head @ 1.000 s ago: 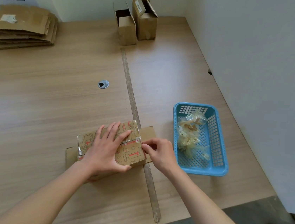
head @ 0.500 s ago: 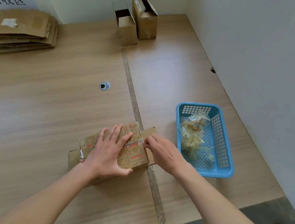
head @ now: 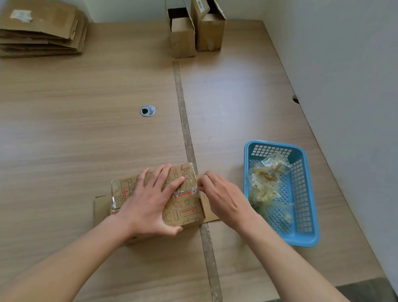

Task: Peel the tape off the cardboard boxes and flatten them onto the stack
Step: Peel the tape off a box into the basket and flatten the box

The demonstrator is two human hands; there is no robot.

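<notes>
A small printed cardboard box [head: 181, 208] with red and brown drawings lies near the table's front edge, its flaps spread flat beneath it. Clear tape [head: 184, 192] runs across its top. My left hand [head: 150, 200] lies flat on the box with fingers spread, pressing it down. My right hand [head: 222, 198] is at the box's right edge, its fingertips pinching the end of the tape. A stack of flattened cardboard [head: 38, 28] lies at the far left corner.
Two open cardboard boxes [head: 197, 26] stand at the table's far edge. A blue plastic basket [head: 310, 213] holding crumpled peeled tape sits to the right of my right hand. A tape strip [head: 183, 124] runs down the table's middle, beside a round cable hole [head: 147, 110]. Walls close the right and back.
My right hand has shifted slightly up along the box's right edge to the tape end. The left hand stays pressed on the box.
</notes>
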